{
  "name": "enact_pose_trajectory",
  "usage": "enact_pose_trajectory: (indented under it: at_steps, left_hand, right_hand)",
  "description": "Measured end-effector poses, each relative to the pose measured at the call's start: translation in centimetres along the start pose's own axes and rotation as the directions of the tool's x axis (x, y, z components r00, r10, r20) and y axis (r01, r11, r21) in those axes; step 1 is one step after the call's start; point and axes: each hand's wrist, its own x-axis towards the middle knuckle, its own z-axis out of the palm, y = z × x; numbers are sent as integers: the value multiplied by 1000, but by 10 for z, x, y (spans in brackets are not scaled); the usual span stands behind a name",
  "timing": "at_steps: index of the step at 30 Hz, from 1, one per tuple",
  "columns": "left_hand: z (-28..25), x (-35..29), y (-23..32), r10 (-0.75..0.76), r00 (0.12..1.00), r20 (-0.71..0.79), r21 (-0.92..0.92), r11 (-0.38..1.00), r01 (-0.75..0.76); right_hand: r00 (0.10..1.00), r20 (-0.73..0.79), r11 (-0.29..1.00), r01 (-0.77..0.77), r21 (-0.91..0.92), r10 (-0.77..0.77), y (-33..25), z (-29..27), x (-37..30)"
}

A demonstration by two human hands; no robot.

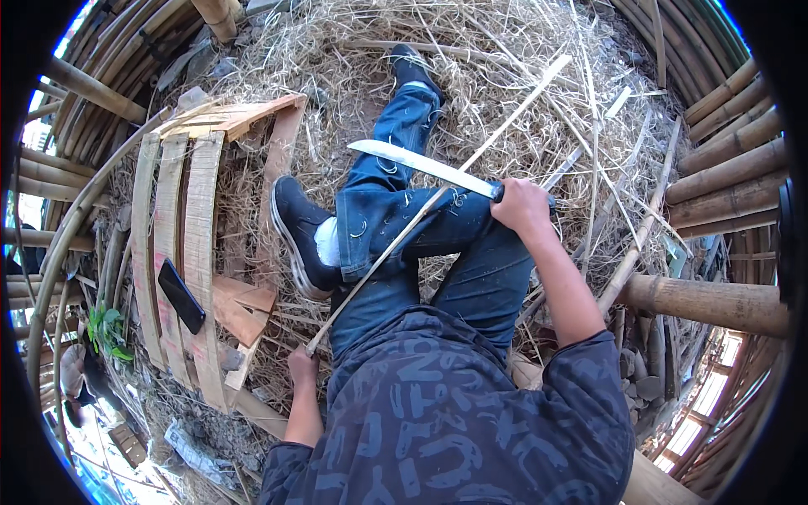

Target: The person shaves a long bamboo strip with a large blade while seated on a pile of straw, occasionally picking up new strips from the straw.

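Head view: we are holding one long pale strip (418,222), probably split bamboo, slantwise over our bent legs, its lower end beside our left hip and its far end reaching over the litter of shavings (286,63) at upper right. Our left grip (304,367) is closing round that lower end, while our right grip (522,207) is wrapping the dark handle of a knife (421,163) — its blade is pointing left and crossing the strip, though we are not able to tell whether the two are touching. We are judging the strip to be light and fairly stiff, springy along its length, dry rather than slippery, and likely to splinter at its edges; we are favouring a firm hold near the butt end, well apart from the blade. The knife is looking rigid and heavier, safe to take only by its handle. Counting, we are finding one strip in hand, one knife, two dark shoes (296,231), one black phone (181,296) and one slatted wooden frame (204,210), whose three long slats are running side by side under the phone. One leafy green plant (105,330) is growing at far left — the shavings we are leaving uncounted, being too many and too tangled.
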Motion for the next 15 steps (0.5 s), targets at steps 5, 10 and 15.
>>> enact_pose_trajectory:
  at_steps: [5,10,15]
  left_hand:
    - [12,4,-17,-16,1000,22,16,1000,16]
    - [17,6,-21,20,1000,23,11,1000,-20]
    - [15,8,-19,-6,1000,19,38,999,5]
  right_hand:
    - [999,-19,998,-34,-49,33,18,5,13]
    - [989,54,985,-132,-115,139,35,-9,27]
    - [956,-3,951,-291,-107,293,51,-14,40]
